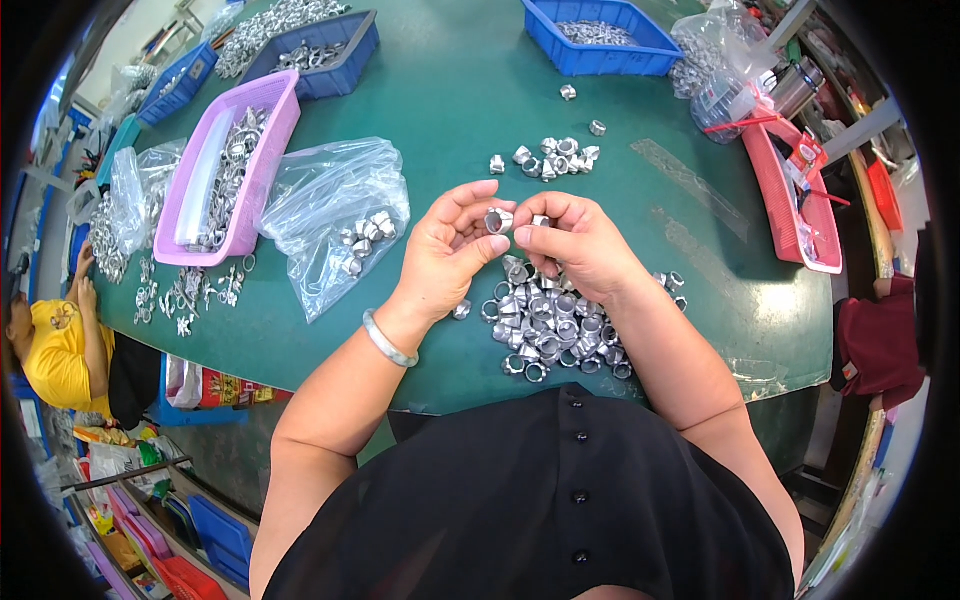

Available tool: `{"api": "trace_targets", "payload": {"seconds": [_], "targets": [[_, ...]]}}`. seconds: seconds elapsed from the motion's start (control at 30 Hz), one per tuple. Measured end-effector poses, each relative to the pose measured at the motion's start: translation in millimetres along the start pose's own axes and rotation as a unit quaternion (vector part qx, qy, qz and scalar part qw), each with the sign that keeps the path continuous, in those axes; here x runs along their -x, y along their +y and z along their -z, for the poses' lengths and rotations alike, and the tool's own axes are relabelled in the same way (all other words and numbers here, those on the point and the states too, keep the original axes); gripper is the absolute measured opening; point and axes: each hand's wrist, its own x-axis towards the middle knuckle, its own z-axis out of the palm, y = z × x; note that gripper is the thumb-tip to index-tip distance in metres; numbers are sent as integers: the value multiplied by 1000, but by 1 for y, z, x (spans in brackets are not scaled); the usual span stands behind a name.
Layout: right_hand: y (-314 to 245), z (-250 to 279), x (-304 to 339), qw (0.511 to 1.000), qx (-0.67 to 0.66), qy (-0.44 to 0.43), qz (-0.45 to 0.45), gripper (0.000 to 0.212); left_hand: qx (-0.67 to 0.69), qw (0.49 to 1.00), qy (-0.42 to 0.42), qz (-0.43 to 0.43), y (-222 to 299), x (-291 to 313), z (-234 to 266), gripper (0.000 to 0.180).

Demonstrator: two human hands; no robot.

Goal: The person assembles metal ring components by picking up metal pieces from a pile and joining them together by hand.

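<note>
Between the thumb and fingers of my left hand (443, 250) is a small silver metal ring (497, 222), its round opening facing me. My right hand (588, 245) pinches another small metal ring piece (540, 221), mostly hidden by the fingers. The two hands are close together over the green table. Just below them lies a heap of similar silver ring pieces (555, 325), partly under my right wrist. A smaller group of the pieces (556, 158) sits beyond my hands, with a few single ones around it.
A clear plastic bag (340, 190) with several metal pieces on it lies left. Beyond it stands a pink basket (283, 125). Blue bins (610, 60) stand at the far side, and a red basket (790, 220) at the right edge. A person in yellow (65, 350) works at far left.
</note>
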Motion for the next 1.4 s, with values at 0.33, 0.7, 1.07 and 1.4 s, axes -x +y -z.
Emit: {"api": "trace_targets", "payload": {"seconds": [0.33, 0.7, 1.07, 1.4], "targets": [[0, -1, 1, 1000, 8, 9, 6, 11, -20, 1000, -18, -1, -1, -1, 2, 53], [1, 2, 2, 1000, 16, 3, 6, 13, -25, 1000, -13, -2, 1, 0, 1, 56], [0, 2, 2, 1000, 28, 6, 4, 16, -86, 996, -15, -33, 0, 1, 3, 46], [-4, 0, 3, 999, 31, 12, 2, 17, 162, 984, 9, 79, 5, -4, 8, 31]]}}
